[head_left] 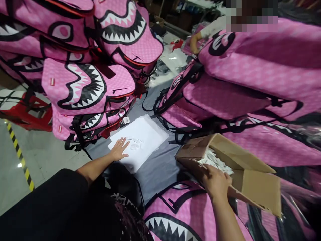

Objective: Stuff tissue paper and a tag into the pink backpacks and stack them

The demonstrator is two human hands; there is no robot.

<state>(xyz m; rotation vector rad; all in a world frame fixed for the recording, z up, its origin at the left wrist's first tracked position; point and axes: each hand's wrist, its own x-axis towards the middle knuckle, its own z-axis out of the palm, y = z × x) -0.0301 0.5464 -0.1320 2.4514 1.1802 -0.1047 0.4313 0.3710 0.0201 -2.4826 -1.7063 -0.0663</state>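
My left hand point(119, 149) lies flat with fingers spread on a stack of clear plastic bags point(145, 134) that rests on a grey cloth point(160, 169). My right hand point(215, 182) reaches into an open cardboard box point(253, 182) holding several small white packets point(215, 162); its fingertips are hidden at the box's edge, so what they hold is unclear. A pink backpack with a shark-mouth print point(180, 214) lies in front of me, below the box.
Piles of pink shark-mouth backpacks stand at the left point(82, 87) and right point(263, 77). A red stool point(27, 115) sits at the far left by a yellow-black floor stripe point(18, 152). Another person's hand point(194, 43) works at the back.
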